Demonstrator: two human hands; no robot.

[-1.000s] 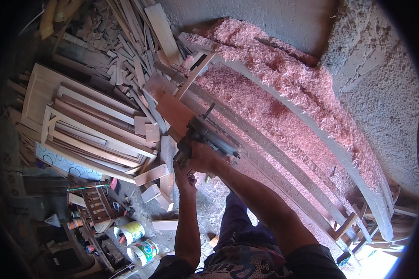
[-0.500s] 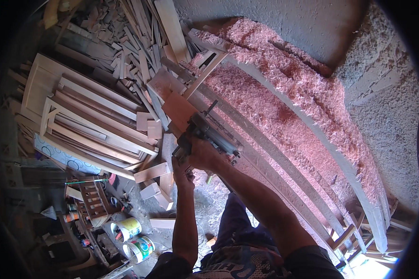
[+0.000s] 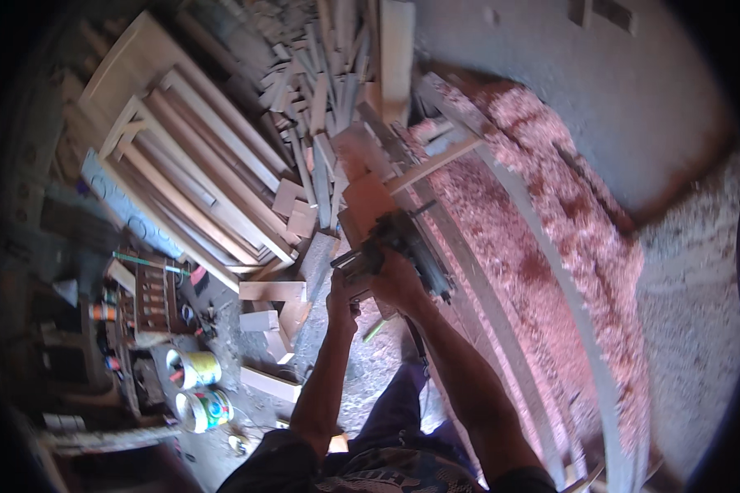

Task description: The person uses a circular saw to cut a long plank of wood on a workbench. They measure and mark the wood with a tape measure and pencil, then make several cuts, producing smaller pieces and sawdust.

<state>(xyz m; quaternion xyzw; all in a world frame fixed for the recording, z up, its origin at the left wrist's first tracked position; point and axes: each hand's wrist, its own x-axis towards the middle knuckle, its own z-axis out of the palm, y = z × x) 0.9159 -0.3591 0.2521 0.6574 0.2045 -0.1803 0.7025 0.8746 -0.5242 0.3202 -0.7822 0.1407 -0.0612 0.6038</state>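
Observation:
In the middle of the view, my right hand [image 3: 398,278] is wrapped around the handle of a dark handheld power tool [image 3: 415,246], which looks like an electric planer. The tool rests on or just over a reddish-brown board [image 3: 370,200]. My left hand [image 3: 342,301] is closed at the tool's near left side, next to a flat edge; whether that edge belongs to the tool or to wood, I cannot tell. A cord-like dark strip hangs below the tool. The tool's underside is hidden.
Pink wood shavings [image 3: 543,246] heap on the right around long curved timber rails [image 3: 543,234]. Curved wooden frames [image 3: 197,164] lie at left, near a scrap-wood pile [image 3: 304,90]. Wood blocks [image 3: 273,292] and two buckets [image 3: 204,409] sit on the floor at lower left.
The whole view has turned and shifted, so the hands and tool appear lower and further right. Both hands keep their places on and beside the tool.

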